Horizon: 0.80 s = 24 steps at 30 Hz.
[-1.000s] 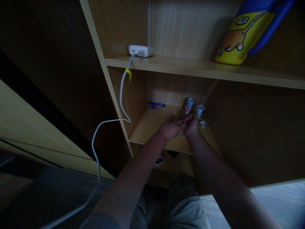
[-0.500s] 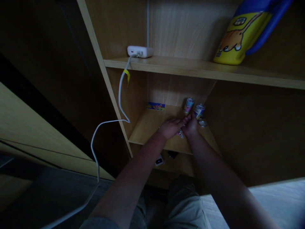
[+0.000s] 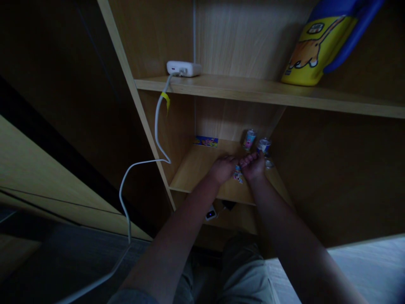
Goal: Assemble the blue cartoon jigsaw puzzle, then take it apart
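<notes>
Both my hands are over the middle shelf, close together. My left hand [image 3: 223, 169] has its back to me, with fingers curled down near the shelf; whatever it may hold is hidden. My right hand [image 3: 253, 166] is turned with its fingers curled in and thumb up, and I cannot make out what lies in it. Between them on the shelf lie small colourful printed pieces [image 3: 238, 175], too small to name exactly. Just beyond the right hand stand a small printed can [image 3: 249, 140] and a second small can [image 3: 263, 145]. A round clear or metallic lid [image 3: 268, 163] lies beside the right wrist.
A flat blue printed card [image 3: 205, 141] lies at the shelf's back left. Above, the upper shelf [image 3: 234, 86] carries a white charger [image 3: 183, 69] with a hanging cable [image 3: 157, 122] and a yellow-blue jug [image 3: 311, 46]. A small white device [image 3: 211, 213] sits on the lower shelf.
My left hand has drawn back leftward from my right hand, its fingers now curled rather than stretched across. More of the colourful pieces shows between the hands.
</notes>
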{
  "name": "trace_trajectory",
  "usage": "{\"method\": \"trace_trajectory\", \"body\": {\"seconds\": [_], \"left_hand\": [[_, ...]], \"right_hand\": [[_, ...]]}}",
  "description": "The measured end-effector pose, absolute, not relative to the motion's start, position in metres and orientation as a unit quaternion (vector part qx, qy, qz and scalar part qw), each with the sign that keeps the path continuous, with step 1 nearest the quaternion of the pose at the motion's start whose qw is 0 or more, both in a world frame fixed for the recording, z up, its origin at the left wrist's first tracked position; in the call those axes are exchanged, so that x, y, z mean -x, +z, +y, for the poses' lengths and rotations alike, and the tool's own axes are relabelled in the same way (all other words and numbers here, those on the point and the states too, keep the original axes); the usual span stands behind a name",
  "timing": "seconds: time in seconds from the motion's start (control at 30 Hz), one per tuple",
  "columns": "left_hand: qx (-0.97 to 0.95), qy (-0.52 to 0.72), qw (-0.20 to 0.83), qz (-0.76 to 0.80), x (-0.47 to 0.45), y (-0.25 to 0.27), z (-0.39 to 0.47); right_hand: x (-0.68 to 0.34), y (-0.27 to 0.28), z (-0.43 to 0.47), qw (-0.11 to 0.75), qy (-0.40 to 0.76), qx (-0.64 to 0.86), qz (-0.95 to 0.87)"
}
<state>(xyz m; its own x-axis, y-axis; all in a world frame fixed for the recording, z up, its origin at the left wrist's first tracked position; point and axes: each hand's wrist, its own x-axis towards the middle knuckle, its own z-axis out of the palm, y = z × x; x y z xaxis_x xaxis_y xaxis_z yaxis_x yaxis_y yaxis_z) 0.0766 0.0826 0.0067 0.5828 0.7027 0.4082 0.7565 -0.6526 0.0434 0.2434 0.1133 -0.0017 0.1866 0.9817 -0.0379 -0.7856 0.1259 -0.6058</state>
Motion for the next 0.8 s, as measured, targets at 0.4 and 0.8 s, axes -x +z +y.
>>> {"method": "trace_trajectory", "body": {"seconds": [0.4, 0.8], "left_hand": [[0.877, -0.249, 0.070, -0.405, -0.078, 0.005, 0.081], [0.882, -0.238, 0.063, -0.402, -0.079, 0.005, 0.080]], "right_hand": [[-0.238, 0.008, 0.107, 0.707, 0.620, 0.270, -0.207], [-0.230, 0.010, 0.105, 0.688, 0.648, 0.242, -0.221]]}}
